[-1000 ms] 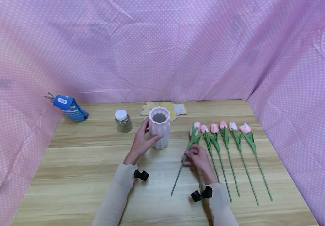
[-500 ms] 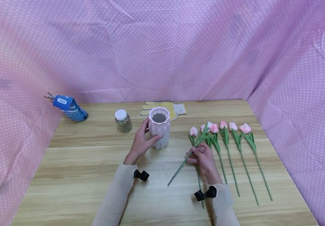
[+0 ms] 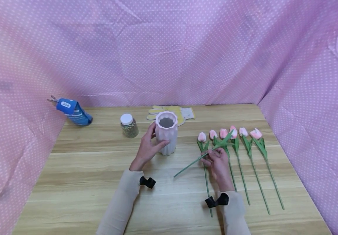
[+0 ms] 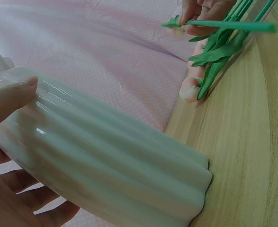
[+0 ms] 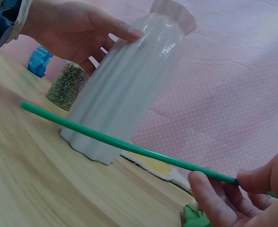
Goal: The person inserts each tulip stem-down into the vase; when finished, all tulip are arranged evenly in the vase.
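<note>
Head view: one vase (image 3: 169, 141), upright on the table (image 3: 92, 189); the left hand (image 3: 147, 150) grips its side. One tulip (image 3: 193, 165), its stem pinched in the right hand (image 3: 218, 164), lies over a row of tulips (image 3: 243, 132). One lidded jar (image 3: 130, 129), left of the vase; one glove (image 3: 175, 111), behind it. Left wrist view: thumb and spread fingers clasp the vase. Right wrist view: thumb and fingertips hold the green stem.

the left hand (image 3: 149, 148) holds a vase (image 3: 169, 140) upright on the table (image 3: 83, 182), a glove (image 3: 177, 111) behind it, a jar (image 3: 129, 129) to its left; the right hand (image 3: 218, 164) pinches a tulip (image 3: 224, 142) above other tulips (image 3: 247, 144).
</note>
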{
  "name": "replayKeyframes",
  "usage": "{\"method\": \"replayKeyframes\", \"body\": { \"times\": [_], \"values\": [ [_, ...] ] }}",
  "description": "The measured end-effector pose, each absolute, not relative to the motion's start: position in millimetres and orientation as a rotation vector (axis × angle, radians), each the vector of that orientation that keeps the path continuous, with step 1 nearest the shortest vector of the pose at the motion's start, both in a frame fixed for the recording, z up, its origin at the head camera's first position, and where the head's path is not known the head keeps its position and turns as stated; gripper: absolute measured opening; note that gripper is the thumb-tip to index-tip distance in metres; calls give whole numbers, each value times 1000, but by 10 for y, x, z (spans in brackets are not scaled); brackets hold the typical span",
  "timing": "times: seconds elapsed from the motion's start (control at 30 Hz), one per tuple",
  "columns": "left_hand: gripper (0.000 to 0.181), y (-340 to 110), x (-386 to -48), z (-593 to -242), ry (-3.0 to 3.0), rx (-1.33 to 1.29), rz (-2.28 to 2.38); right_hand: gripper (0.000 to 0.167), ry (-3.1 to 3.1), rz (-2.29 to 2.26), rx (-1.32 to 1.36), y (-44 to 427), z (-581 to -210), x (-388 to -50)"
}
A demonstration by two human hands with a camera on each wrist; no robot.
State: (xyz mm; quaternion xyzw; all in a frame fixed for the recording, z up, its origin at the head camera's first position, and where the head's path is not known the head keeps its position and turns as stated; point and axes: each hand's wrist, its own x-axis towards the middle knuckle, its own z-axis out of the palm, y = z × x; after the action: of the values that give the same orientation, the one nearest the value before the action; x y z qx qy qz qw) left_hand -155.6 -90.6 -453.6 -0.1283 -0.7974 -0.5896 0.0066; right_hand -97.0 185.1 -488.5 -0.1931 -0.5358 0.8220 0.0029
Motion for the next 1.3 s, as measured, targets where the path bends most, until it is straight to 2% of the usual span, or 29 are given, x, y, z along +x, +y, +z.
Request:
{"method": "replayKeyframes", "body": {
  "times": [0.17,0.3,0.6,0.93,1.2,1.3],
  "values": [
    [84,-896,-1558,-4537,-2491,-407,-1834,7,-1560,2588,-655,1917,-4845,-979],
    [84,-892,-1562,-4539,-2488,-414,-1828,13,-1482,2600,-698,1969,-4813,-986],
    [84,-891,-1574,-4554,-2500,-404,-1836,16,-1280,2608,-702,2030,-4767,-998],
    [85,-894,-1567,-4552,-2488,-416,-1831,14,-1102,2597,-719,2122,-4755,-1031],
    [85,-901,-1560,-4541,-2487,-415,-1840,5,-943,2596,-694,2163,-4742,-1069],
    [85,-902,-1560,-4544,-2483,-420,-1837,8,-905,2587,-670,2170,-4737,-1087]
  ]
}}
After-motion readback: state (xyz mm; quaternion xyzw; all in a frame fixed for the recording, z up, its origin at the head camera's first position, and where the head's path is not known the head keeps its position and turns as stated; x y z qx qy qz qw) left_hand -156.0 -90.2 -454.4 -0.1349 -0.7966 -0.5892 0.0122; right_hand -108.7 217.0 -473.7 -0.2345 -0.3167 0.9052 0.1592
